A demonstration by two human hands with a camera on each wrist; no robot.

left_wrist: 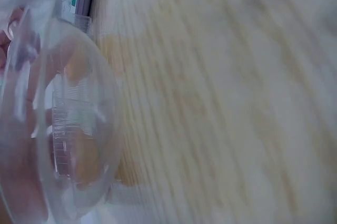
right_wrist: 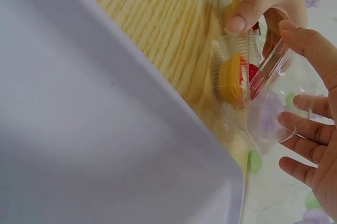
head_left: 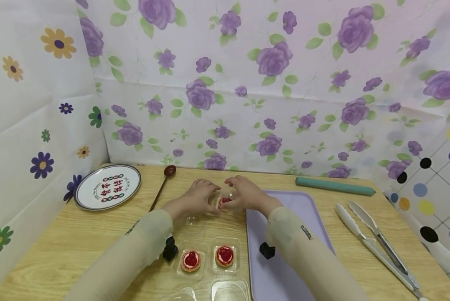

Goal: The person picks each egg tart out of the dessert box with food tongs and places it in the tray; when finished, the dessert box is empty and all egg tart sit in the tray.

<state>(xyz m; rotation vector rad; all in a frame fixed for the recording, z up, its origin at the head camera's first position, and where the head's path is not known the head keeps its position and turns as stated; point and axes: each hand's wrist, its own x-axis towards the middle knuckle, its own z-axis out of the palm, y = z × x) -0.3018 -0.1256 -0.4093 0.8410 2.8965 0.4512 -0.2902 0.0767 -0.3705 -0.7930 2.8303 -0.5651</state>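
Observation:
A clear plastic clamshell box [right_wrist: 224, 110] with a red-topped tart [right_wrist: 230, 79] inside lies between both hands, left of the lilac tray. Its domed lid [right_wrist: 274, 110] stands partly raised in the right wrist view. My right hand [head_left: 244, 193] holds this lid, thumb at its edge and other fingers spread against the dome. From the other side my left hand [head_left: 199, 198] grips the box edge, thumb toward the tart. Another tart [right_wrist: 231, 10] shows beyond the left thumb. A clear dome [left_wrist: 79, 118] fills the left side of the left wrist view.
Two open boxes with tarts [head_left: 190, 261] [head_left: 225, 256] sit nearer the front edge. The lilac tray [head_left: 296, 205] lies under my right forearm. Tongs [head_left: 379, 246] and a teal rolling pin [head_left: 335, 186] are at right; an oval plate [head_left: 91, 190] and dark spoon [head_left: 169, 171] at left.

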